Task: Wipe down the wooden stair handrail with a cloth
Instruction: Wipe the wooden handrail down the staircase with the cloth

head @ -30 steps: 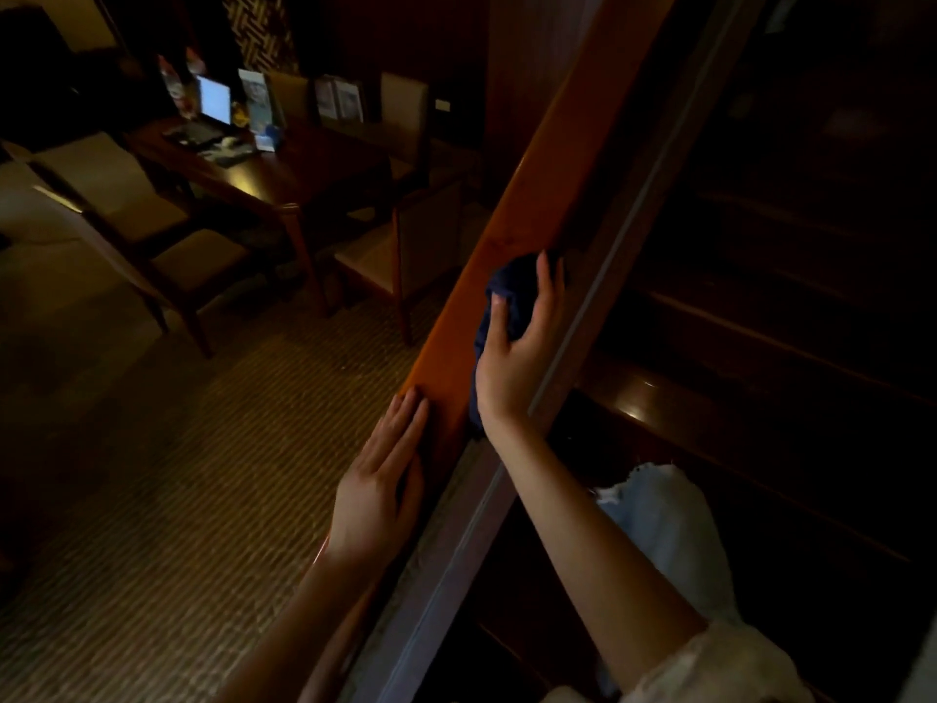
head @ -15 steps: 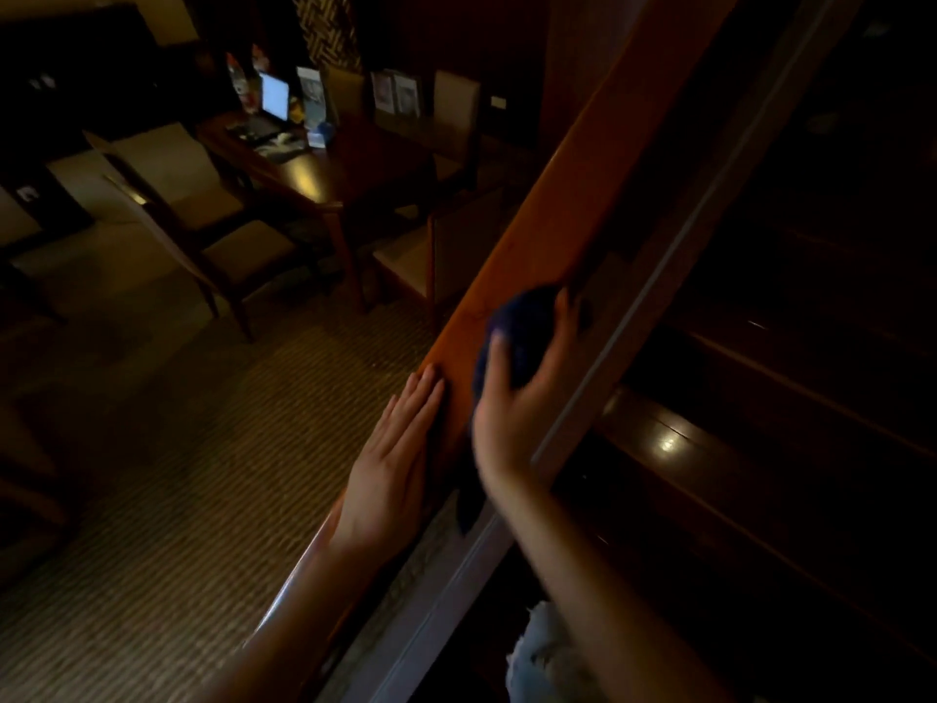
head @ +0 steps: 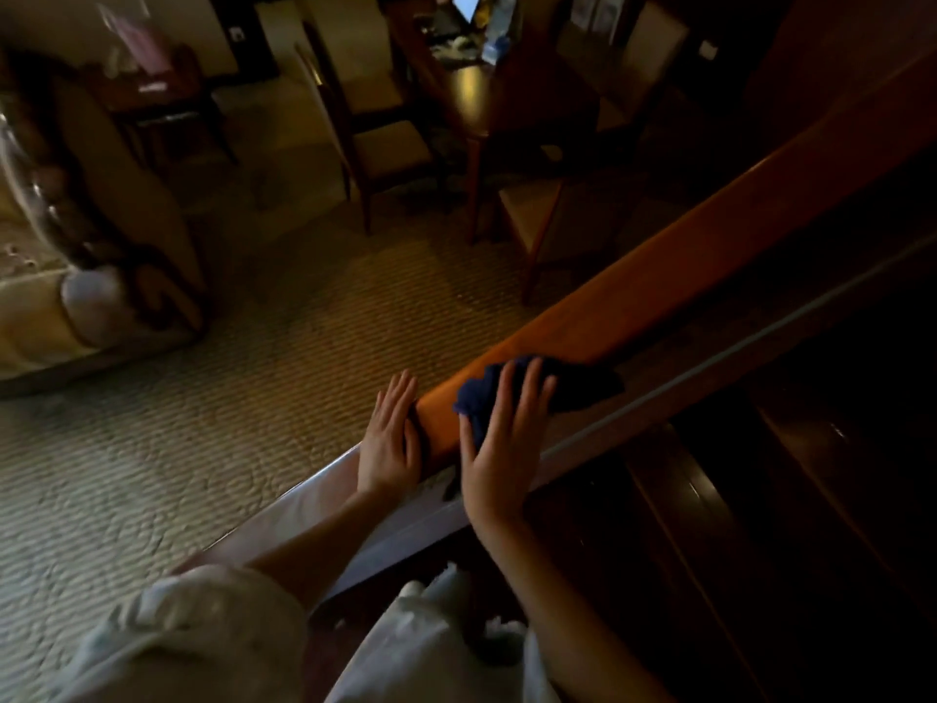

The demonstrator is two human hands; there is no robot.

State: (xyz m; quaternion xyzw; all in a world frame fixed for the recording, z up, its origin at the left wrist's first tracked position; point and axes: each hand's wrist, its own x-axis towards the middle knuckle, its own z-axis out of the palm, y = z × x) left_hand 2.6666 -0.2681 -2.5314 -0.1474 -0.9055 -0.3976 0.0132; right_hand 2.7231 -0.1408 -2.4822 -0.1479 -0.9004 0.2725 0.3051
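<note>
Now the right hand is pressing a dark blue cloth down onto the top of the wooden handrail, which is running across the view from about 7 o'clock up to 2 o'clock. The fingers of this hand are lying straight and a little spread over the cloth, not curling around it. The cloth is sitting near the lower end of the orange wood, bunching at its 9 o'clock end and trailing toward 3 o'clock along the stair-side edge. Just beside it, at its 9 o'clock, the left hand is resting flat against the outer side of the handrail, fingers straight and close together, holding nothing. A pale strip is continuing below the hands toward 7 o'clock, and its material is hard to make out. At 12 o'clock a dark table is carrying a lit laptop screen, cut by the top edge, and some small objects too blurred to name or read. A chair is standing at the table's 9 o'clock side. At 4 o'clock the stair steps are sinking into darkness. Pale sleeves are being cut off at 6 o'clock.
</note>
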